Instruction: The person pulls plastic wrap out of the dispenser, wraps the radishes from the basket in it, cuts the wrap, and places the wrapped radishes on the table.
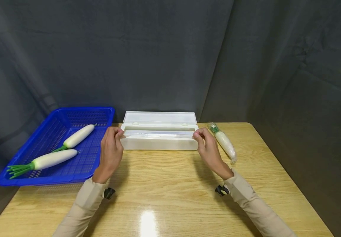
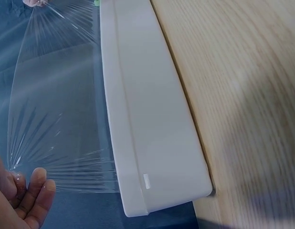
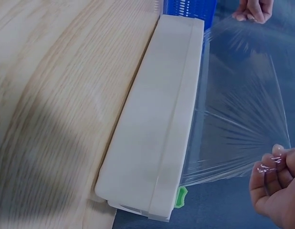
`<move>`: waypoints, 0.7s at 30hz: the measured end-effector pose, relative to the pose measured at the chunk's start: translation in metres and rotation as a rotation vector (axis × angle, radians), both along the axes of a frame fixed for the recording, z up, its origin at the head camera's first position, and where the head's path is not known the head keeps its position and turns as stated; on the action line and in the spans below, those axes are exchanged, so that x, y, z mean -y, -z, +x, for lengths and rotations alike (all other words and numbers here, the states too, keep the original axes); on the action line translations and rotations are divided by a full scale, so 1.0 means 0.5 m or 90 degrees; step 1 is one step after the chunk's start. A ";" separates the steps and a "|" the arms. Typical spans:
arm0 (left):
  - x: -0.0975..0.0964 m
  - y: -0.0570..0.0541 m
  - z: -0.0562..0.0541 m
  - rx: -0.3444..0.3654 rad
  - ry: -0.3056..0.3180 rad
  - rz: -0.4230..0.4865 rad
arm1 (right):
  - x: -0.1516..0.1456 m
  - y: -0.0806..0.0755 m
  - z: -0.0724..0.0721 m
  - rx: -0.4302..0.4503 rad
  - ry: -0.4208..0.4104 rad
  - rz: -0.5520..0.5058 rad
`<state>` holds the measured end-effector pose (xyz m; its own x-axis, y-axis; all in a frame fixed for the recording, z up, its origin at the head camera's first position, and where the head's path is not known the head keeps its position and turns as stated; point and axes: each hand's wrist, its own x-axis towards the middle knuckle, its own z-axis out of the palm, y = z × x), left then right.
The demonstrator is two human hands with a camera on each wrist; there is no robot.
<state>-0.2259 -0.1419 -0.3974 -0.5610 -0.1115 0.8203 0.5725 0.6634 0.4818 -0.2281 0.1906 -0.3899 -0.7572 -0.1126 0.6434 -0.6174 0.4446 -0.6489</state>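
A white cling film dispenser box [image 1: 158, 144] stands at the back of the table, its pale lid [image 1: 159, 117] raised behind it. Clear cling film [image 2: 61, 95] is drawn out of the box and stretched taut between both hands, with creases fanning from the gripped corners. At the box's left end, my left hand [image 1: 111, 149] pinches one corner between thumb and fingers. My right hand [image 1: 209, 149] pinches the other corner at the right end. In the right wrist view the film [image 3: 243, 105] runs from the box's edge to the fingers, beside a small green piece [image 3: 181, 196].
To the left, a blue plastic basket [image 1: 51, 181] holds two white radishes, one farther back [image 1: 79, 136] and one nearer [image 1: 54, 159]. A film-wrapped radish [image 1: 226, 144] lies right of the box. Dark grey curtains [image 1: 170, 59] hang behind the wooden table [image 1: 164, 184].
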 end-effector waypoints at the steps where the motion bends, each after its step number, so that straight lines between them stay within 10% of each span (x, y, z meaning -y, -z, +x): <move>1: 0.000 -0.002 0.000 -0.001 0.000 0.000 | 0.000 -0.001 0.001 0.001 0.000 -0.001; 21: -0.002 -0.022 0.023 0.007 -0.013 0.017 | -0.002 -0.016 0.020 -0.003 -0.023 -0.025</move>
